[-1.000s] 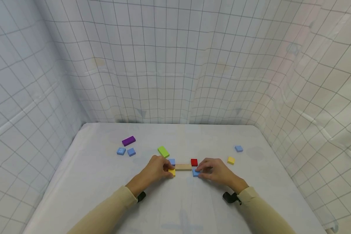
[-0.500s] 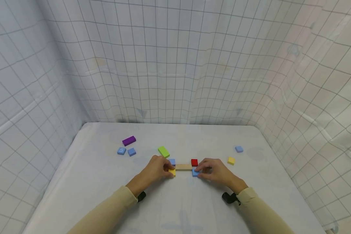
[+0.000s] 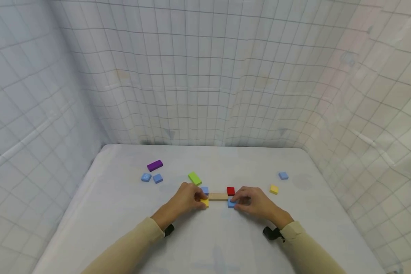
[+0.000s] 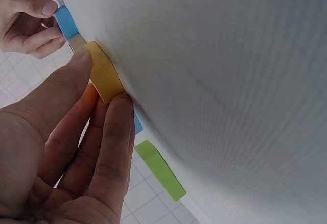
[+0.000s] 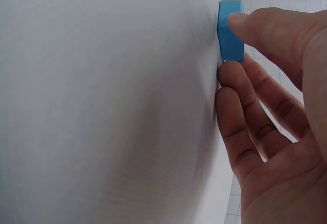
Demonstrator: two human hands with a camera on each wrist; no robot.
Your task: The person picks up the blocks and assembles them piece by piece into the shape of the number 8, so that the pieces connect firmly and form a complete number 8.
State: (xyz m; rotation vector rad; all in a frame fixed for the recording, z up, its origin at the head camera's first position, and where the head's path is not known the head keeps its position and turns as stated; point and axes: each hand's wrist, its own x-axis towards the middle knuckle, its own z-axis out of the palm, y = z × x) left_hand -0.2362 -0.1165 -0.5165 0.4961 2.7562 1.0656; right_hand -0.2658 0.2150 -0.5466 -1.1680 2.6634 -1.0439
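Note:
My left hand (image 3: 189, 198) pinches a yellow block (image 4: 106, 76) between thumb and fingertips at the left end of a pale wooden block (image 3: 218, 196). At the wooden block's other end, my right hand (image 3: 255, 201) holds a small blue block (image 5: 232, 40), its thumb on one face and a fingertip at the edge. Behind the yellow block lies another blue block (image 3: 204, 189), partly hidden by the left hand. A red block (image 3: 231, 191) stands just behind the blue one at the right. Both hands rest low at the white tabletop.
A green block (image 3: 195, 178) lies behind the left hand. Farther left are a purple block (image 3: 155, 165), a blue block marked with a figure (image 3: 146, 177) and a plain blue block (image 3: 158, 178). A yellow block (image 3: 274, 189) and a blue block (image 3: 283, 176) lie at the right.
The right hand's blue block has shifted very slightly left, toward the wooden block. The whole head view has shifted a little; the left hand keeps its hold on the yellow block.

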